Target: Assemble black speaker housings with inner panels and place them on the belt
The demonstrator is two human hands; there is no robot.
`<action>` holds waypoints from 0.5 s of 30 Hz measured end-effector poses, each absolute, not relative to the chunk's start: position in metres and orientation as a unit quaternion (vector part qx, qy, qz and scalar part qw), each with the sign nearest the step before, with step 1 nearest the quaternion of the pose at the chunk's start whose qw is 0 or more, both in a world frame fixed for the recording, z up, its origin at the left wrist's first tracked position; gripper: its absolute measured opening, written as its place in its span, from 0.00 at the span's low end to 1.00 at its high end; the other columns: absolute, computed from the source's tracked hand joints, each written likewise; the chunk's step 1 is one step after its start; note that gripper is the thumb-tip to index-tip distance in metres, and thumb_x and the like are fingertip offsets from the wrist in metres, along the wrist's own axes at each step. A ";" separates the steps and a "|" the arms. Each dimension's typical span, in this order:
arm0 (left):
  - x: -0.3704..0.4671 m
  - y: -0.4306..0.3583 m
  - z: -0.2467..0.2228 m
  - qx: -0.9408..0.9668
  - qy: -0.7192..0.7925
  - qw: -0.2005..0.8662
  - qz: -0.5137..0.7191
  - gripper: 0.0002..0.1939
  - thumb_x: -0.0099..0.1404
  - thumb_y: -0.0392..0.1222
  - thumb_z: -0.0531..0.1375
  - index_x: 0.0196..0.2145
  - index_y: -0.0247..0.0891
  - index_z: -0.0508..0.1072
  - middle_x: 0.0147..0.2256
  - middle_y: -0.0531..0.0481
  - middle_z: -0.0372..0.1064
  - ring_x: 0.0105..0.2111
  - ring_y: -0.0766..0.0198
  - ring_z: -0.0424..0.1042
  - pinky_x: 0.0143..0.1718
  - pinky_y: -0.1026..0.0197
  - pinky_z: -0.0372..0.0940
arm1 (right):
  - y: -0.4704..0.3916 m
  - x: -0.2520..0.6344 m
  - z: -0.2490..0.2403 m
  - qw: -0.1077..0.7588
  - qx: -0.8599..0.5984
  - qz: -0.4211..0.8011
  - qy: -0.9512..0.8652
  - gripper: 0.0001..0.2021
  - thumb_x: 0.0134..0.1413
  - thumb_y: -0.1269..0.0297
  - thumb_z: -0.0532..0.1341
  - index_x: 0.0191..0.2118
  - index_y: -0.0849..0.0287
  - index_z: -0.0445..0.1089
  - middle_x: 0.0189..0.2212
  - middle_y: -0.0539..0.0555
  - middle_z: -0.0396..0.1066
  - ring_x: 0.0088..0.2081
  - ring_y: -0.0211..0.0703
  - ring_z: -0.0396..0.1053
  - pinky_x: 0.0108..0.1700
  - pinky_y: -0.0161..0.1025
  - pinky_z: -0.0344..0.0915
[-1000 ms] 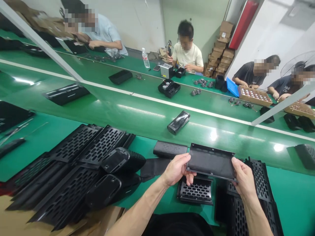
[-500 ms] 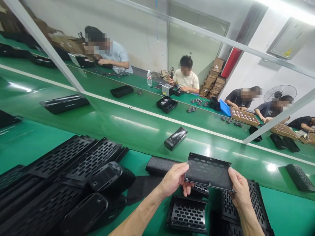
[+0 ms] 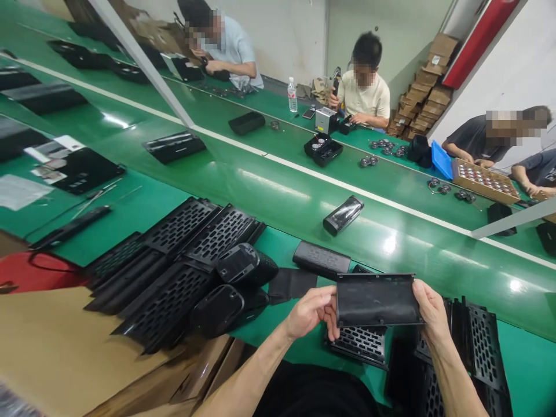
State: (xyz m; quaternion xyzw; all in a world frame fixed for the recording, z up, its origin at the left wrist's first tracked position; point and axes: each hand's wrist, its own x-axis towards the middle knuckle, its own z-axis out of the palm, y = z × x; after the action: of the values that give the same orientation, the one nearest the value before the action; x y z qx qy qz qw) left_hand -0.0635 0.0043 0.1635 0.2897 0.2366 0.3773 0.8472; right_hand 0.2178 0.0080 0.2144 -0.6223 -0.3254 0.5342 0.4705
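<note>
Between my two hands I hold a black rectangular plastic panel [image 3: 377,301], its inner side with small screw tabs along the edges facing me. My left hand [image 3: 310,313] pinches its left end, thumb on top and fingers behind. At the right end my right hand [image 3: 431,307] grips with the thumb along the edge. Below the panel lies a slotted black grille panel [image 3: 362,343] on the green bench. A black speaker-like housing [image 3: 321,259] rests just behind, beside a flat black sheet [image 3: 292,284].
Stacked slotted panels [image 3: 174,231] and two rounded housings [image 3: 238,263] fill the left. More grilles [image 3: 482,341] lie right. A glossy black unit [image 3: 343,215] sits on the green conveyor [image 3: 260,191]. Cardboard [image 3: 47,341] is at lower left. Several people work across the line.
The panel has tilted, so its inner face shows more squarely and its slots no longer show through. The camera view has shifted left and down. Both hands keep their hold.
</note>
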 end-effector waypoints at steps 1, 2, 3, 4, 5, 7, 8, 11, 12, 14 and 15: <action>-0.064 0.009 0.159 0.266 0.242 0.853 0.379 0.25 0.67 0.58 0.61 0.43 0.29 0.77 0.27 0.41 0.78 0.21 0.57 0.76 0.21 0.60 0.70 | 0.011 0.216 0.212 0.458 -0.620 0.548 -0.323 0.27 0.43 0.37 0.74 0.28 0.59 0.74 0.21 0.49 0.70 0.22 0.37 0.61 0.24 0.32 0.60; -0.063 0.014 0.156 0.236 0.250 0.860 0.377 0.26 0.68 0.59 0.60 0.45 0.29 0.77 0.30 0.40 0.79 0.23 0.57 0.78 0.23 0.60 0.71 | 0.015 0.215 0.210 0.445 -0.617 0.565 -0.321 0.27 0.42 0.38 0.75 0.28 0.60 0.74 0.21 0.49 0.70 0.22 0.37 0.61 0.24 0.32 0.59; -0.061 0.019 0.153 0.201 0.256 0.870 0.370 0.27 0.70 0.60 0.58 0.46 0.29 0.78 0.33 0.39 0.80 0.26 0.58 0.79 0.27 0.61 0.72 | 0.020 0.213 0.207 0.431 -0.611 0.582 -0.318 0.27 0.41 0.38 0.75 0.27 0.60 0.74 0.20 0.49 0.70 0.21 0.36 0.61 0.23 0.32 0.58; -0.058 0.025 0.150 0.168 0.257 0.884 0.354 0.29 0.71 0.61 0.57 0.47 0.29 0.78 0.36 0.38 0.81 0.30 0.58 0.80 0.32 0.61 0.73 | 0.024 0.211 0.203 0.416 -0.605 0.599 -0.318 0.27 0.41 0.38 0.75 0.27 0.60 0.73 0.19 0.49 0.69 0.20 0.35 0.60 0.23 0.31 0.58; -0.055 0.030 0.148 0.138 0.253 0.898 0.332 0.30 0.72 0.62 0.55 0.48 0.28 0.78 0.38 0.38 0.81 0.34 0.59 0.80 0.37 0.62 0.73 | 0.029 0.208 0.199 0.401 -0.599 0.615 -0.320 0.28 0.40 0.38 0.75 0.26 0.61 0.73 0.18 0.49 0.69 0.19 0.35 0.60 0.22 0.31 0.57; -0.046 0.038 0.145 0.100 0.235 0.927 0.276 0.33 0.71 0.64 0.55 0.48 0.27 0.78 0.40 0.37 0.81 0.36 0.59 0.80 0.41 0.63 0.71 | 0.039 0.202 0.192 0.367 -0.587 0.641 -0.331 0.28 0.40 0.37 0.75 0.25 0.61 0.73 0.18 0.49 0.69 0.18 0.34 0.60 0.22 0.30 0.56; -0.043 0.040 0.144 0.090 0.223 0.938 0.249 0.34 0.71 0.65 0.56 0.49 0.26 0.79 0.39 0.37 0.82 0.35 0.59 0.80 0.40 0.63 0.70 | 0.044 0.198 0.189 0.349 -0.581 0.652 -0.339 0.28 0.41 0.37 0.75 0.25 0.62 0.73 0.18 0.49 0.69 0.18 0.34 0.61 0.22 0.30 0.56; -0.037 0.040 0.143 0.078 0.208 0.951 0.215 0.33 0.70 0.63 0.58 0.51 0.26 0.78 0.39 0.37 0.82 0.34 0.56 0.80 0.39 0.60 0.69 | 0.058 0.191 0.181 0.293 -0.558 0.682 -0.371 0.28 0.45 0.37 0.72 0.26 0.62 0.73 0.19 0.50 0.72 0.19 0.36 0.65 0.24 0.31 0.60; -0.038 0.039 0.143 0.076 0.210 0.949 0.223 0.32 0.70 0.62 0.59 0.51 0.26 0.78 0.39 0.37 0.82 0.35 0.54 0.81 0.41 0.59 0.70 | 0.064 0.190 0.177 0.275 -0.552 0.688 -0.383 0.28 0.47 0.37 0.71 0.26 0.62 0.74 0.20 0.50 0.73 0.20 0.37 0.66 0.25 0.32 0.61; -0.041 0.036 0.143 0.061 0.221 0.938 0.260 0.30 0.70 0.60 0.59 0.51 0.27 0.78 0.40 0.37 0.82 0.37 0.53 0.81 0.44 0.58 0.70 | 0.082 0.188 0.169 0.256 -0.562 0.680 -0.394 0.27 0.47 0.37 0.71 0.28 0.62 0.75 0.20 0.49 0.72 0.20 0.36 0.65 0.24 0.32 0.61; -0.044 0.035 0.141 0.049 0.224 0.932 0.281 0.30 0.70 0.60 0.59 0.50 0.27 0.79 0.38 0.37 0.82 0.37 0.52 0.81 0.44 0.57 0.71 | 0.094 0.186 0.163 0.265 -0.584 0.663 -0.387 0.27 0.46 0.38 0.72 0.29 0.62 0.75 0.19 0.49 0.71 0.19 0.36 0.64 0.22 0.31 0.60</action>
State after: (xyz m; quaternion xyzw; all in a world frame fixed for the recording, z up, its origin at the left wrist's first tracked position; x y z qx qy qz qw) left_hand -0.0444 0.0351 0.1410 0.0486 0.2239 0.2812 0.9319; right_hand 0.1864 0.0942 0.1627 -0.5835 -0.3866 0.6633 0.2647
